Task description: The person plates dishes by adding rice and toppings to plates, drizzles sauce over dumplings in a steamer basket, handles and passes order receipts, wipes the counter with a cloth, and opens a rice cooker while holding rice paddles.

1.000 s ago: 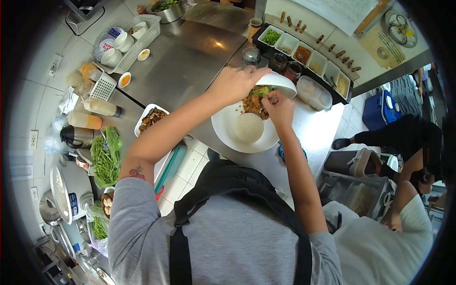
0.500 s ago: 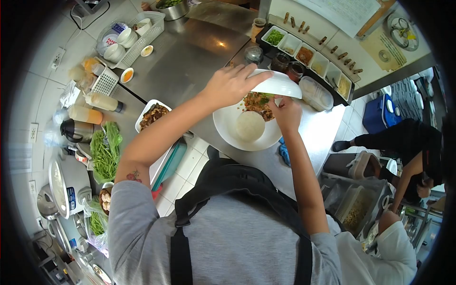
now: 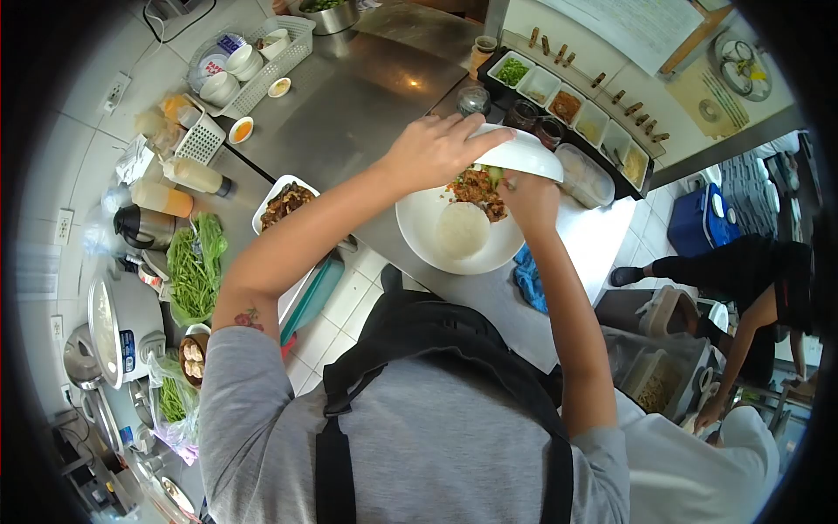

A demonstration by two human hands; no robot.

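Note:
A white bowl (image 3: 517, 153) is tipped over the far side of a white plate (image 3: 421, 229), with my left hand (image 3: 434, 150) gripping its rim from the left. On the plate lie a round mound of white rice (image 3: 462, 230) and, beyond it, a reddish-brown chopped food (image 3: 477, 189) with some green pieces. Under the bowl's right side, my right hand (image 3: 530, 203) has its fingers bent at the food's edge; the fingertips are partly hidden, and I cannot make out what they hold.
Condiment tubs (image 3: 565, 105) and jars line the back right. A blue cloth (image 3: 530, 281) lies right of the plate. To the left are a dish of dark food (image 3: 286, 204), bottles and green vegetables (image 3: 194, 271). Two other people are at the right.
The bowl has tipped further and moved slightly right with my left hand. My right hand has moved in under the bowl's edge. At the right, the other people have shifted.

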